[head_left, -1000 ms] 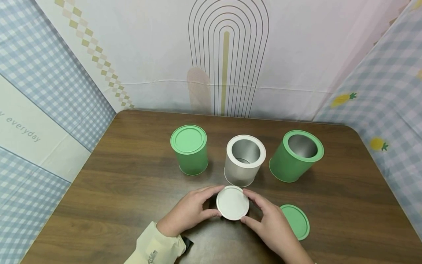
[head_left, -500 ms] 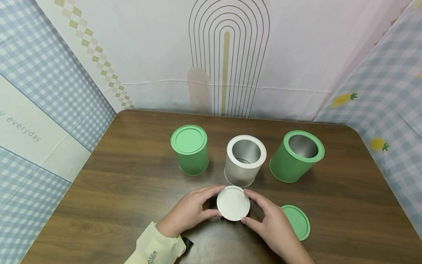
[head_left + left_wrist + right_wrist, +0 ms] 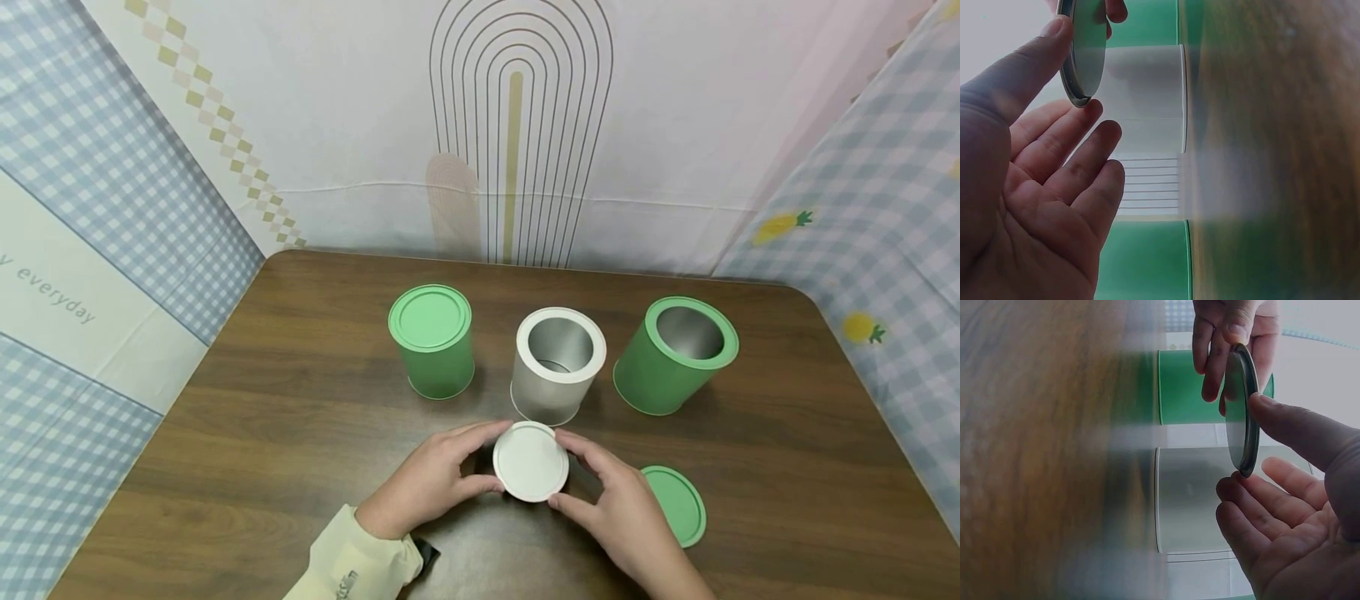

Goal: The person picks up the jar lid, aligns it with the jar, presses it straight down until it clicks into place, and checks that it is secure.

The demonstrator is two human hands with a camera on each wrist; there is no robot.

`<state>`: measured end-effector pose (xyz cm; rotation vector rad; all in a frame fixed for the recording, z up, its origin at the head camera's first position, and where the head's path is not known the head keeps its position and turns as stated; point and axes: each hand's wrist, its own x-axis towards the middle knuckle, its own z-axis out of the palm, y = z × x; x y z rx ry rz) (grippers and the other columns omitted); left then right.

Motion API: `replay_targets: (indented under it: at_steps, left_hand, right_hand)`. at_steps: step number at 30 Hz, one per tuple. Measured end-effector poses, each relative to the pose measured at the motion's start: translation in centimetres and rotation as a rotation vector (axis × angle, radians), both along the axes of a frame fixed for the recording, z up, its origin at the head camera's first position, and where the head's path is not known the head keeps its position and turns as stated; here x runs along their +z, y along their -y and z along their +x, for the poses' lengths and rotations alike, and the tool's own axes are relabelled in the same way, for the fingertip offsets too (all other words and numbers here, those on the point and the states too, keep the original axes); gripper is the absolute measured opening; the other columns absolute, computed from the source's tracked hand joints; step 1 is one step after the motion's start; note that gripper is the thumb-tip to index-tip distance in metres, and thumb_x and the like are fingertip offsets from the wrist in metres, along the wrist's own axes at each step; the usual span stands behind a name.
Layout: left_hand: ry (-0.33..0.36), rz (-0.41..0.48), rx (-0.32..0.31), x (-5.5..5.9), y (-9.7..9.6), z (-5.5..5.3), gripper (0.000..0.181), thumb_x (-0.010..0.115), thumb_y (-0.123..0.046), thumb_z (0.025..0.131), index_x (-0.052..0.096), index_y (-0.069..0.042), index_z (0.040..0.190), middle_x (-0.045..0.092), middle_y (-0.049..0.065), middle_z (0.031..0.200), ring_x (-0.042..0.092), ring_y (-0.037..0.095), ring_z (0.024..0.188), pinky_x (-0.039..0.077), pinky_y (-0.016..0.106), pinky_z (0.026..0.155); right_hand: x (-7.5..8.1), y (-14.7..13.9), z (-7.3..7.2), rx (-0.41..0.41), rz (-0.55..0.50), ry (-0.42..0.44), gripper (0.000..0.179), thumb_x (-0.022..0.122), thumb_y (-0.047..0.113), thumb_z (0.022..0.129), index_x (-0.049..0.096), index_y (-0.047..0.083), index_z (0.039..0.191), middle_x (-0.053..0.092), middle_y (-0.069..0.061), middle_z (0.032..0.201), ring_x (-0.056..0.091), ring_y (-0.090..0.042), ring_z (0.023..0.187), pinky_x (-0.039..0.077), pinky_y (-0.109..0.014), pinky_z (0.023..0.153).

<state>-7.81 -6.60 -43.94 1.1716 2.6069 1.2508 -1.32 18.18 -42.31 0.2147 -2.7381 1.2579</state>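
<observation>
Between my two hands a round white lid [image 3: 531, 462] is held level by its edge, raised above the table. My left hand [image 3: 442, 475] pinches its left side with thumb and fingertips. On the opposite side my right hand [image 3: 611, 500] grips the rim the same way. In both wrist views the lid [image 3: 1242, 409] appears edge-on, its underside shiny. Just beyond it stands a white tin can [image 3: 551, 400] with an uncovered round mouth and a bare metal inside.
A green can [image 3: 438, 367] with its lid on stands to the left. Another green can [image 3: 652, 375], uncovered, is at the right. Beside my right forearm a green lid [image 3: 677, 504] lies on the wooden table [image 3: 262, 433]. Patterned cloth [image 3: 352, 125] hangs behind the table.
</observation>
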Motion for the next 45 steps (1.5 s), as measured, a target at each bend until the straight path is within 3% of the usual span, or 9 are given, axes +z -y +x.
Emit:
replay_targets:
  at_steps: [15, 45]
  left_hand:
    - [-0.016, 0.032, -0.014, -0.02, 0.01, -0.05, 0.07, 0.083, -0.026, 0.081, 0.055, -0.011, 0.143, 0.062, 0.0, 0.138, 0.058, 0.015, 0.127, 0.049, 0.032, 0.104]
    - [0.023, 0.089, -0.013, 0.2, 0.09, -0.01, 0.067, 0.082, -0.027, 0.082, 0.056, -0.013, 0.143, 0.062, -0.002, 0.138, 0.058, 0.014, 0.127, 0.05, 0.032, 0.103]
  right_hand:
    - [0.02, -0.08, -0.03, 0.014, -0.051, -0.004, 0.065, 0.094, 0.012, 0.067, 0.068, 0.017, 0.127, 0.068, 0.005, 0.128, 0.065, -0.019, 0.116, 0.054, -0.039, 0.097]
    - [0.15, -0.18, 0.09, 0.027, -0.106, -0.029, 0.063, 0.092, 0.014, 0.071, 0.067, 0.017, 0.128, 0.067, 0.004, 0.13, 0.065, -0.017, 0.117, 0.053, -0.028, 0.097]
